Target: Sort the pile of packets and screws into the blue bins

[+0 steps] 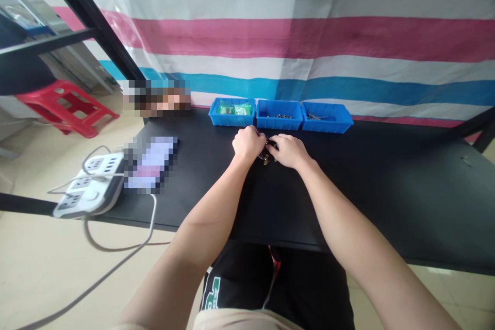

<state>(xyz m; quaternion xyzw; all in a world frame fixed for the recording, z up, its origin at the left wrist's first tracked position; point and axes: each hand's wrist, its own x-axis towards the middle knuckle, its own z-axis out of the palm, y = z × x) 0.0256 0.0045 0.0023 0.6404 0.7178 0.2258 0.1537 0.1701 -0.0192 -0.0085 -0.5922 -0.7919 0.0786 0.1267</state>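
Observation:
My left hand (249, 144) and my right hand (288, 150) meet over the black table, their fingers bent and closed. Between the fingertips is a small cluster of dark and brass-coloured metal pieces (266, 159), partly hidden. The exact kind of these pieces is too small to tell. Just beyond the hands stand three blue bins side by side. Green-and-white packets (235, 109) fill the left bin (232, 120). Small metal parts (284, 116) lie in the middle bin (279, 124). Thin silvery metal pieces (316, 116) are in the right bin (328, 126).
A white power strip (91, 183) with cables sits at the table's left end, next to a blurred-out phone-like object (152, 162). Striped sheeting (328, 36) hangs behind the black table (386, 185). A red stool (67, 108) stands on the floor to the left.

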